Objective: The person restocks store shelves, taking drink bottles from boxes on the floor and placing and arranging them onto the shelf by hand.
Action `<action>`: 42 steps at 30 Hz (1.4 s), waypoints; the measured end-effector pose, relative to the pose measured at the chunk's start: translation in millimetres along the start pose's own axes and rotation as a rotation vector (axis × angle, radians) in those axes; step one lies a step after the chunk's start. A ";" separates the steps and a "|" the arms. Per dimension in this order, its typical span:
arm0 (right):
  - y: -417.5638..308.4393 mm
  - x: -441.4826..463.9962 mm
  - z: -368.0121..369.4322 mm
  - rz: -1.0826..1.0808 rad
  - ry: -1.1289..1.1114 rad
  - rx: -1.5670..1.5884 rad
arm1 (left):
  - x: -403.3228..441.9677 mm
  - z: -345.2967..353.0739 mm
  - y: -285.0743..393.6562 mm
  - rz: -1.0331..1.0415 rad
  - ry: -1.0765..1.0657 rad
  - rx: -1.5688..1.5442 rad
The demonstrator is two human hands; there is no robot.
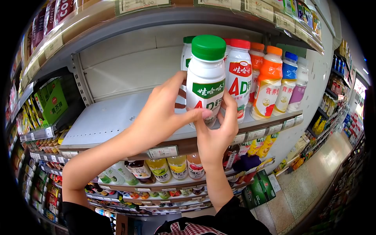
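Observation:
A white drink bottle (204, 80) with a green cap and a green label stands upright between my two hands, just in front of the shelf row. My left hand (168, 103) wraps its left side, thumb across the lower front. On the lower right side, my right hand (217, 131) closes round the same bottle, its thumb near the left one. Right behind it are a similar green-capped bottle (186, 53), partly hidden, and a red-capped white bottle (239, 70). The held bottle's base is largely covered by my fingers.
Orange-capped bottles (268, 84), a blue-capped bottle (288, 80) and a purple-labelled bottle (299, 84) line the shelf's right end. The shelf board (109, 117) has a price-tag edge. Juice bottles (158, 169) fill the shelf below. A green box (51, 102) stands left; a green carton (260, 190) sits on the floor.

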State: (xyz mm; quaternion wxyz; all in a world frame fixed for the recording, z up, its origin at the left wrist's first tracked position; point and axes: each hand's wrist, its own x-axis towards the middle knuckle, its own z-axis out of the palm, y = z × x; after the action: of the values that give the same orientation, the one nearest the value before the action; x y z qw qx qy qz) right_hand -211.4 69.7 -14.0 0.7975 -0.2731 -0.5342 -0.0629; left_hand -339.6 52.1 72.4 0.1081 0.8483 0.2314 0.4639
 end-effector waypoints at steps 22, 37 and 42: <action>-12.7 -2.5 -24.6 0.047 -0.187 -0.405 | 8.0 9.4 -30.4 -0.229 -0.153 0.288; -8.3 -0.2 -20.3 0.072 -0.189 -0.412 | 6.8 4.5 -37.3 -0.366 -0.313 0.093; -6.9 -0.2 -16.6 0.076 -0.207 -0.435 | 7.6 5.1 -43.0 -0.368 -0.318 0.117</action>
State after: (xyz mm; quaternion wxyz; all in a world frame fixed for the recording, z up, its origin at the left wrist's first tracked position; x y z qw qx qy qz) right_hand -200.7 55.4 -16.3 0.6630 -0.4633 -0.5762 -0.1179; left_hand -344.4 93.4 58.2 0.1767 0.8590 0.3883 0.2830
